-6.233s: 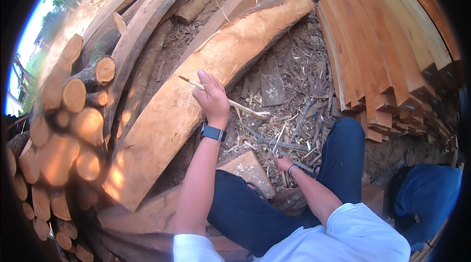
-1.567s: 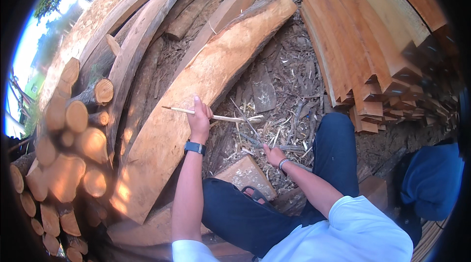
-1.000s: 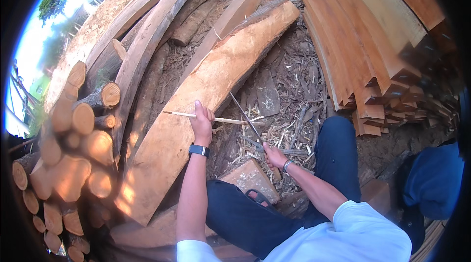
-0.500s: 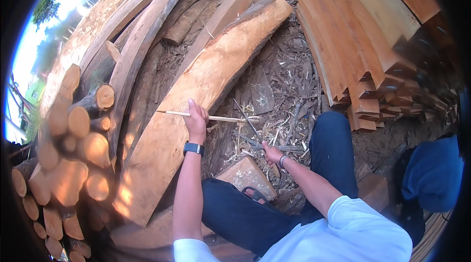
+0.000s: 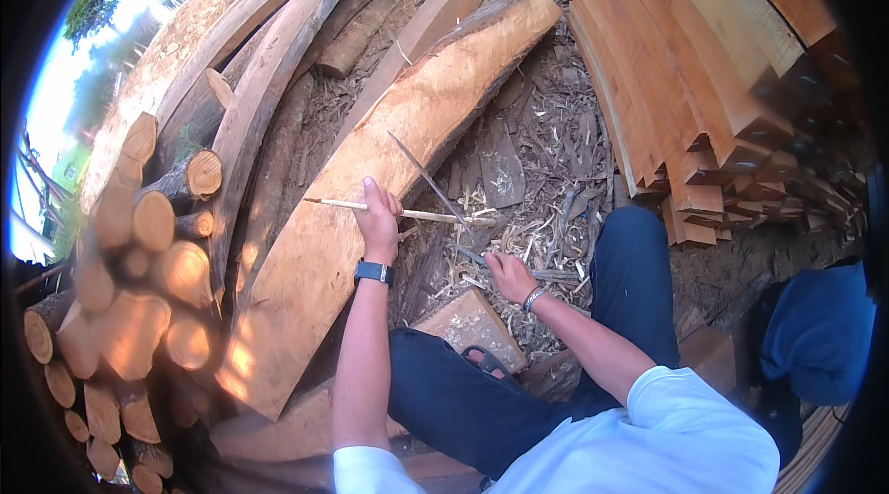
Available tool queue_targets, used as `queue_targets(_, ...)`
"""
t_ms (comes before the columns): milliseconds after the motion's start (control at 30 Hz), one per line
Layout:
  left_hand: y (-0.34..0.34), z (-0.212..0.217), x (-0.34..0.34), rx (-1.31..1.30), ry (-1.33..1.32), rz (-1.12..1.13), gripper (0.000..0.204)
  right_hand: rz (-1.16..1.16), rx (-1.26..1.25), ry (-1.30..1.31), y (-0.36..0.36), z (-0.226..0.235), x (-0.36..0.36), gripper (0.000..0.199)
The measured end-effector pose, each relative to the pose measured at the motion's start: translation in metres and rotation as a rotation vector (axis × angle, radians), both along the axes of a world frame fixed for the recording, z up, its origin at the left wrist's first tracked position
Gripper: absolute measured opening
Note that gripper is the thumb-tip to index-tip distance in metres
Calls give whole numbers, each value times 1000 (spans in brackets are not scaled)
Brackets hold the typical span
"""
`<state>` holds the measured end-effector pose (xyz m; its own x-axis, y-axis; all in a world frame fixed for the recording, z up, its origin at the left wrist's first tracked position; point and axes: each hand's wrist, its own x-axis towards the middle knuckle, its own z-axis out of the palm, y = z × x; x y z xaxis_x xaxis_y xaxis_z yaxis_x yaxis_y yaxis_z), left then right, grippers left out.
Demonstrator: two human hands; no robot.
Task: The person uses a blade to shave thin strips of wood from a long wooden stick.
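A thin pale stick (image 5: 428,215) lies across the grip of my left hand (image 5: 377,224), whose fingers are closed round it. Its darker tip points left, above the large slab of wood (image 5: 310,281). My right hand (image 5: 509,277) is closed on a knife, and its handle is hidden in the fist. The long narrow knife blade (image 5: 424,174) slants up and left, crossing the stick's right part in view. Whether the blade touches the stick I cannot tell. Below the right hand sits a squared wood block (image 5: 474,331).
Pale shavings (image 5: 556,244) litter the ground between my legs and the slab. Cut logs (image 5: 185,276) are stacked at the left. Long sawn planks (image 5: 648,77) are piled at the right. A blue cloth-like thing (image 5: 820,332) is at the far right.
The right hand has shifted slightly up and left. The blade now reaches further up and left, its tip over the slab. The left hand still grips the stick.
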<state>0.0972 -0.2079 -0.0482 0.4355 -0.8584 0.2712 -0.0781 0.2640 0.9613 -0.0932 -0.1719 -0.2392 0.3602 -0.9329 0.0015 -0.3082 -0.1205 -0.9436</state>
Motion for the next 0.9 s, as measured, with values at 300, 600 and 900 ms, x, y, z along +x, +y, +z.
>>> queue_targets(300,-1,5,-3,-12,-31,31,55,-80,627,355,-2,-126,-35,76)
queue_targets(600,-3,5,3,-33,36,18,57,-82,187,-32,-1,-32,-15,67)
queue_targets(900,2,1,1,-23,59,-6,56,45,291,195,10,-44,-6,67)
